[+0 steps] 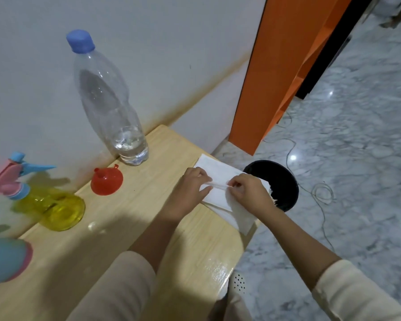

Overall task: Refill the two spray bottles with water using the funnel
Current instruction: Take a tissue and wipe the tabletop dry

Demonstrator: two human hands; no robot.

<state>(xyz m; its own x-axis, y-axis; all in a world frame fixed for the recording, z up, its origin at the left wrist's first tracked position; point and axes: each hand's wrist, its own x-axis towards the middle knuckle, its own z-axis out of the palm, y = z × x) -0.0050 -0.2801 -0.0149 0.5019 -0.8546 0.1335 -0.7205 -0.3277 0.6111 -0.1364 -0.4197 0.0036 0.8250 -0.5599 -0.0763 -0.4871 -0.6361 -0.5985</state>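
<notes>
The red funnel (107,181) sits mouth-down on the pale wooden table (102,239), its short spout pointing up and slightly left, with a small tab on the far rim. Just behind it a tall clear water bottle (109,100) stands upright near the wall, long axis vertical, blue cap (80,41) on, with only a little water in its base. To the left, the yellow spray bottle (60,209) stands on its base; its pink-and-blue spray head sits up and to the left in the frame, and the blue nozzle points right, towards the water bottle. A second bottle, blue with a pink band (5,258), is cut off by the left edge, so I cannot tell which way it points. At the table's right edge, well apart from the funnel, both hands work a stack of white tissue (218,174): the left hand (190,188) and the right hand (248,193) each pinch one end of a raised crease between thumb and fingers. A black bin (280,181) sits on the marble floor (345,158) just beyond the tissue.
</notes>
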